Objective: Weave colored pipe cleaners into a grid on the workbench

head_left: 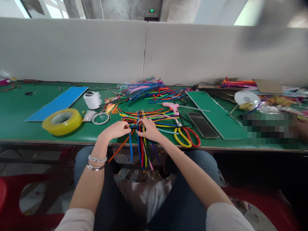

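Our left hand (115, 130) and right hand (149, 130) curl nearly closed, pinching woven pipe cleaners (141, 120) on the green bench (19, 107). Red-and-yellow scissors (186, 137) lie just beside the right hand

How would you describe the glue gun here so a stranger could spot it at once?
On the green workbench, find the red-and-yellow scissors near the front edge. Just behind them lies the pink hot glue gun, beside a green board. It is the only pink tool there, with a thin stick running out to its right.
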Tool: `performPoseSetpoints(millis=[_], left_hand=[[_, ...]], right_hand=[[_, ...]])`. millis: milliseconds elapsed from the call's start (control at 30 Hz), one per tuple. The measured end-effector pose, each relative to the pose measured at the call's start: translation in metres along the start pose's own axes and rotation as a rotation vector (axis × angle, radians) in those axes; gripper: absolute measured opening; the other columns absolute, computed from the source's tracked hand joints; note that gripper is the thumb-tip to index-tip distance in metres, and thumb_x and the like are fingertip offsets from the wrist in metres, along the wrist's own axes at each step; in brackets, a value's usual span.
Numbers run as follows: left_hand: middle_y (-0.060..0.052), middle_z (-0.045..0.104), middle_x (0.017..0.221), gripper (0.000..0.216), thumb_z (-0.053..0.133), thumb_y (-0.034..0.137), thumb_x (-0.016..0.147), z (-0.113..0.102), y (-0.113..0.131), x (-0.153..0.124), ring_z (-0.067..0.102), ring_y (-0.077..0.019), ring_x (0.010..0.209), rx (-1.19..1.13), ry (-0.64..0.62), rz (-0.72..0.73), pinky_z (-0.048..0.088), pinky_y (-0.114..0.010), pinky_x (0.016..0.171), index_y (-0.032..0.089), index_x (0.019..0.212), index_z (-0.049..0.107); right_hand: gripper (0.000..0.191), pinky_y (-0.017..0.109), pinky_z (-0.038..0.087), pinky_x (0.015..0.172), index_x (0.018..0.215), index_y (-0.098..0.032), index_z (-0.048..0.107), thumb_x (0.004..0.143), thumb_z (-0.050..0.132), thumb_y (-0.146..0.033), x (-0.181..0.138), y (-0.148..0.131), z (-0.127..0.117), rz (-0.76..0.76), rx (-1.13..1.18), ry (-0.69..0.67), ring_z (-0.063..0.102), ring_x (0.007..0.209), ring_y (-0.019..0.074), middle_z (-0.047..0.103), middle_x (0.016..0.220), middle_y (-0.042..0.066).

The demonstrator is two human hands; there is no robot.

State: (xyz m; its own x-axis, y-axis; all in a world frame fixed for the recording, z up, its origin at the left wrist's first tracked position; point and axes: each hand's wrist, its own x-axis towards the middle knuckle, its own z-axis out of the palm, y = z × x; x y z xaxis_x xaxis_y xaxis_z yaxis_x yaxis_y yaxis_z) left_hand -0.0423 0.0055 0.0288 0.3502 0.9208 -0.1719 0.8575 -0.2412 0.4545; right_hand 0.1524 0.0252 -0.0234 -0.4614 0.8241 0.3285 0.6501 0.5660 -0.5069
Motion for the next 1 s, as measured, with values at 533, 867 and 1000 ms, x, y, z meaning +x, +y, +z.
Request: performPoseSetpoints(millis=[533,867,1000], left_hand=[[-0.003,0.064,0.078,0.026,0.045,0.038,0.077,-0.001,-0.003,0.000,0.056,-0.0162,0.070,-0.065,-0.050,0.069,0.039,-0.024,0.062,0.017,0.077,0.060],[-0.003,0.065,0.079,0.036,0.053,0.052,0.072,0.008,-0.008,0.007,0.058,-0.0163,0.071,-0.117,-0.077,0.053,0.041,-0.024,0.061,0.018,0.080,0.058],[-0.005,0.066,0.085,0.037,0.060,0.049,0.067,0.003,-0.013,0.003,0.061,-0.0182,0.078,-0.215,-0.141,0.009,0.044,-0.025,0.065,0.017,0.087,0.055]], right_hand=[[0.017,0.035,0.036,0.084,0.087,-0.021,0.057,0.073,0.059,-0.029,0.004,0.007,0.006,-0.043,0.027,-0.001,0.048,0.088,0.0195,0.056,0.089,0.004],[0.023,0.034,0.034,0.081,0.095,-0.022,0.056,0.074,0.059,-0.029,0.002,0.003,0.002,-0.059,-0.008,-0.031,0.046,0.089,0.0201,0.057,0.092,0.003],[0.030,0.034,0.034,0.081,0.105,-0.025,0.053,0.076,0.056,-0.031,0.001,0.000,0.000,-0.063,-0.027,-0.054,0.046,0.089,0.0202,0.055,0.096,0.003]])
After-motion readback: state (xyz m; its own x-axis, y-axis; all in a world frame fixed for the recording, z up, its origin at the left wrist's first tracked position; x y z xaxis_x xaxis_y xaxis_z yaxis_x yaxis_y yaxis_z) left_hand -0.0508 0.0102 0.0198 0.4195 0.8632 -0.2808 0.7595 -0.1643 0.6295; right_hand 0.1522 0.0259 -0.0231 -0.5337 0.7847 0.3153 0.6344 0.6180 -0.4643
